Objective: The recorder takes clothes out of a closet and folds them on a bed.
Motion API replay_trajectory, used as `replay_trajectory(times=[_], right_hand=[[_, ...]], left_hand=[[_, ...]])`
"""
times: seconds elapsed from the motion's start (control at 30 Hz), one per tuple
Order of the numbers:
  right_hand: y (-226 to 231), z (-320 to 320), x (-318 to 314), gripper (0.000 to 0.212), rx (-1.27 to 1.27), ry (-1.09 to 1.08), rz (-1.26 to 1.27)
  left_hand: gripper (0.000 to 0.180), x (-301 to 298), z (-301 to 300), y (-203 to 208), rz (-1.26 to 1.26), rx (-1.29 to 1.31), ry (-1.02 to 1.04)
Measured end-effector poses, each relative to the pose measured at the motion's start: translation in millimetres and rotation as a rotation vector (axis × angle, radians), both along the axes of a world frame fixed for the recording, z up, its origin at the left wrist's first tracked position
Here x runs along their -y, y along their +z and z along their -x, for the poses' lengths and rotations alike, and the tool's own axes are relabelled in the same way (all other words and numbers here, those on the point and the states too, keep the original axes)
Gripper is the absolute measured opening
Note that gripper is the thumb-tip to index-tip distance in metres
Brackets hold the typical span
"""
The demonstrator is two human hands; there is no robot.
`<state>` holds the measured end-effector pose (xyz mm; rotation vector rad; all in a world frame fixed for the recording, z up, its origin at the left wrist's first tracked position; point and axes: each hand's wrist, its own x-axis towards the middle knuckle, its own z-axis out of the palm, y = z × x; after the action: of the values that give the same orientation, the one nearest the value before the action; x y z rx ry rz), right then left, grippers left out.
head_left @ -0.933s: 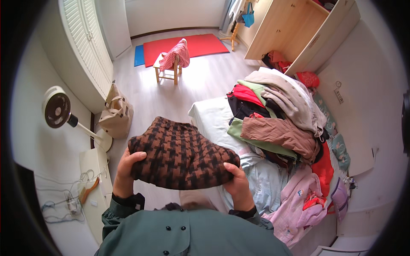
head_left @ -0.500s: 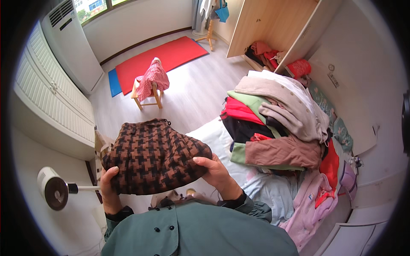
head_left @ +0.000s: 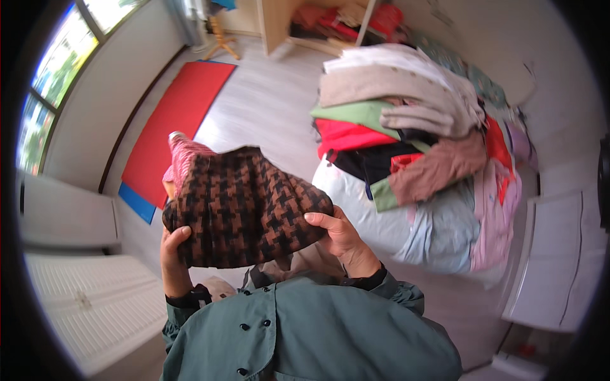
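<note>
Standing out at the far left is a bright window (head_left: 63, 63), and then a red mat (head_left: 171, 120) lies flat on the floor (head_left: 260, 95). A striped cloth (head_left: 183, 155) peeks out behind the left side of the checked garment (head_left: 238, 213). The left hand (head_left: 175, 249) holds the garment's left side, thumb on top; its other fingers are mostly hidden, so I cannot tell how they bend. The garment is up in the air in front of the green coat (head_left: 356, 330). One hand at each side probably spreads the garment so that it does not sag or fold. Its narrow edge points away from the person, and its wide edge faces the coat. Its long axis goes across the body, from hand to hand. The right hand (head_left: 343, 238) pinches the right side, thumb on top, with the other fingers mostly out of sight underneath. Next comes the bed (head_left: 365, 209), with a big pile (head_left: 394, 120) of clothes on it. They lie loosely on top of each other, maybe because the bed is a soft, handy spot. Farther right, pink clothes (head_left: 495, 222) lie beside the pile.
</note>
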<state>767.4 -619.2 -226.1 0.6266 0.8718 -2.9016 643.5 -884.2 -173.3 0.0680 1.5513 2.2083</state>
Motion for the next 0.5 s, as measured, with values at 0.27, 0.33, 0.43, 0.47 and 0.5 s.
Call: replay_trajectory(times=[0.27, 0.33, 0.43, 0.47, 0.5], right_hand=[[-40.7, -32.9, -13.8, 0.043, 0.129, -0.501, -0.031], [-61.1, -47.9, -31.9, 0.04, 0.186, -0.599, -0.081], [-85.3, -68.6, -68.2, 0.038, 0.185, -0.68, -0.156], [-85.8, -76.4, -75.1, 0.039, 0.184, -0.696, -0.234], [-87.3, -85.3, -80.4, 0.04, 0.185, -0.713, -0.312]], left_hand=[[0.05, -99.2, 104.1, -67.4, 0.115, 0.183, -0.627], [0.045, -142.1, 104.7, -99.4, 0.117, 0.258, -0.783], [0.041, -195.5, 91.3, -125.2, 0.109, 0.268, -0.909], [0.042, -208.4, 87.0, -139.8, 0.033, 0.231, -0.955], [0.042, -219.8, 84.0, -150.4, 0.044, 0.207, -0.992]])
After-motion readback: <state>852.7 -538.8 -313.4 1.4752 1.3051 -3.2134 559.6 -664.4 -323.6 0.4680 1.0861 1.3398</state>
